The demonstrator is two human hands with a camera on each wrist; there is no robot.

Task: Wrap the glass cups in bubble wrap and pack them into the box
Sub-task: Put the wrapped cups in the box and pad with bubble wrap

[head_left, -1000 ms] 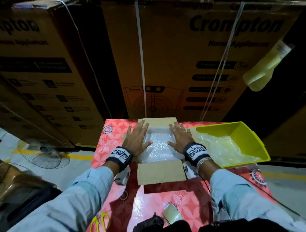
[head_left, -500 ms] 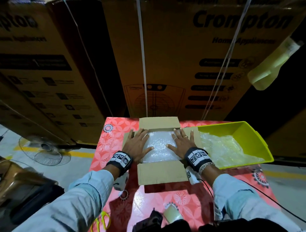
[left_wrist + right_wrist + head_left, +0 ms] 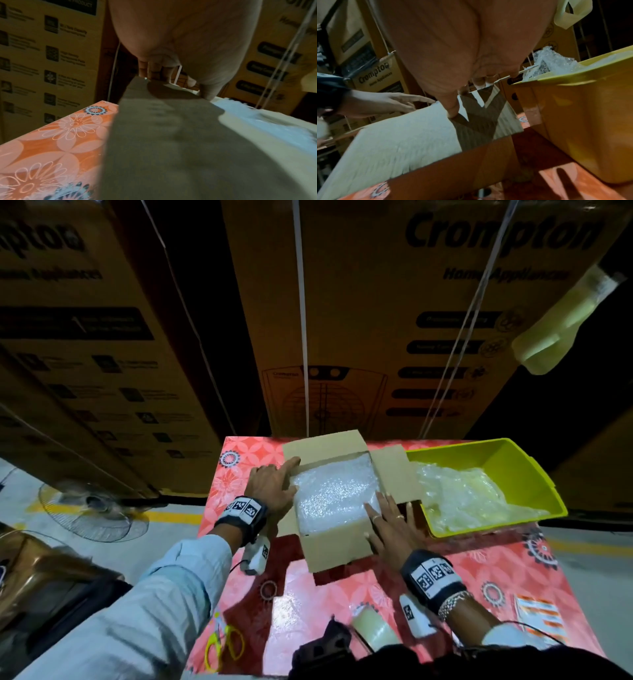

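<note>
A small cardboard box (image 3: 337, 546) stands open on the red flowered table, filled to the top with white bubble wrap (image 3: 334, 494); no glass shows through it. My left hand (image 3: 274, 482) lies flat with straight fingers on the box's left flap (image 3: 163, 135), the forefinger reaching the far flap. My right hand (image 3: 392, 523) rests flat on the box's right flap (image 3: 488, 116), fingers spread, thumb tip at the bubble wrap's edge. Neither hand holds anything.
A yellow-green plastic bin (image 3: 507, 467) with loose bubble wrap (image 3: 466, 498) stands right of the box. A tape roll (image 3: 375, 628) and yellow scissors (image 3: 222, 643) lie near the table's front edge. Large printed cartons stand behind the table; a fan (image 3: 92, 510) is on the floor at left.
Both hands have slid outward off the bubble wrap onto the box's side flaps. My right hand has also drawn back toward me.
</note>
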